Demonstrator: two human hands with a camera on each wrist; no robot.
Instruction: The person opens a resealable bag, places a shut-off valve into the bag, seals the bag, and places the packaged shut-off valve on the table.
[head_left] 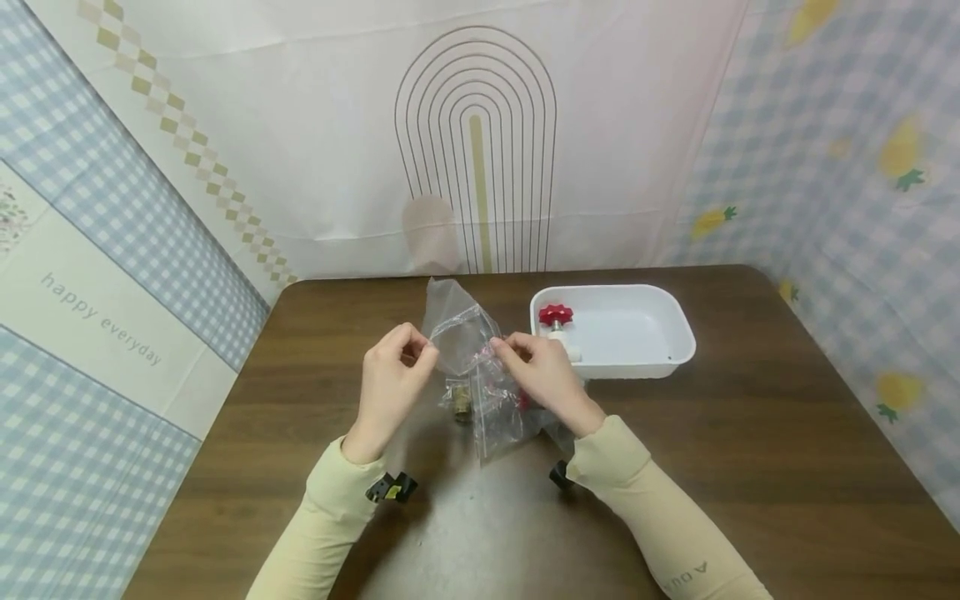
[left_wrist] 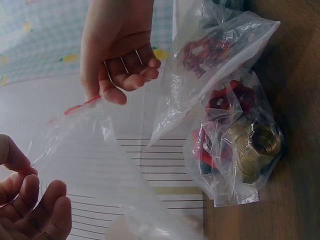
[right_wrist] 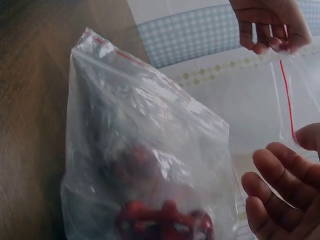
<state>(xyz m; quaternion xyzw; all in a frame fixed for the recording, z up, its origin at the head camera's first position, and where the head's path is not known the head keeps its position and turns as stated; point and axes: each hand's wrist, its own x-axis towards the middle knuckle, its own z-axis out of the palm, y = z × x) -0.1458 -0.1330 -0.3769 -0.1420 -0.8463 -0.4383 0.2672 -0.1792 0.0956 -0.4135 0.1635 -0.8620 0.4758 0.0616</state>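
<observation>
A clear zip bag (head_left: pixel 457 325) with a red line along its mouth is held up between my hands over the table. My left hand (head_left: pixel 390 387) pinches one end of that mouth between thumb and finger. At the other end, my right hand (head_left: pixel 547 375) pinches the bag too. No contents show inside it. Below lie more clear bags. One bag (right_wrist: pixel 150 120) holds a red handwheel (right_wrist: pixel 165 220). Another contains a brass fitting (left_wrist: pixel 257 147) and red parts, seen at the right of the left wrist view.
Behind my right hand stands a white tray (head_left: pixel 637 363). In its left end is a white valve with a red handwheel (head_left: pixel 556 314). The brown wooden table (head_left: pixel 750 417) meets fabric-covered walls at the back and sides.
</observation>
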